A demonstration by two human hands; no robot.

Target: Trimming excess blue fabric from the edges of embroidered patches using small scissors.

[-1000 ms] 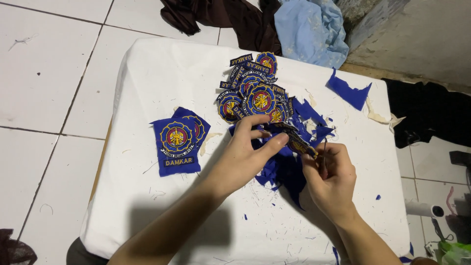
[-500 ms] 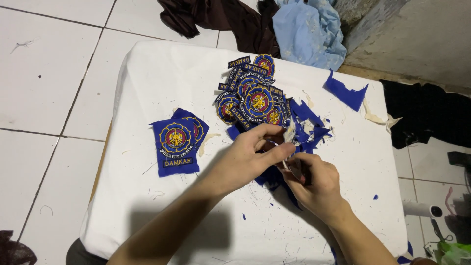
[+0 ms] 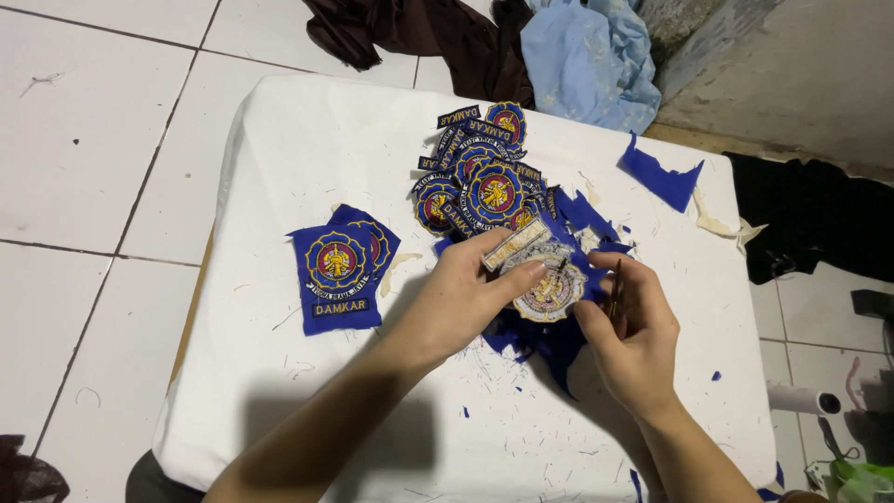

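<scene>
1. Both hands shifted slightly; patch (image 3: 549, 284) now turned pale back up.
2. Left hand (image 3: 466, 298) grip pinches the patch, thumb on its top strip.
3. Right hand (image 3: 629, 340) grip grasps a thin tool (image 3: 616, 291) just right of patch.
4. Patch pile (image 3: 484, 182) beyond grips; cut patch (image 3: 340, 265) left, on desk (image 3: 307, 140).

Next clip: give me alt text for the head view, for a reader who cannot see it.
Two hands work over a white-covered table: the left hand pinches an embroidered patch, back side up, while the right hand holds a thin tool beside it. A pile of cut patches, an uncut blue patch piece and blue fabric scraps lie around.
</scene>
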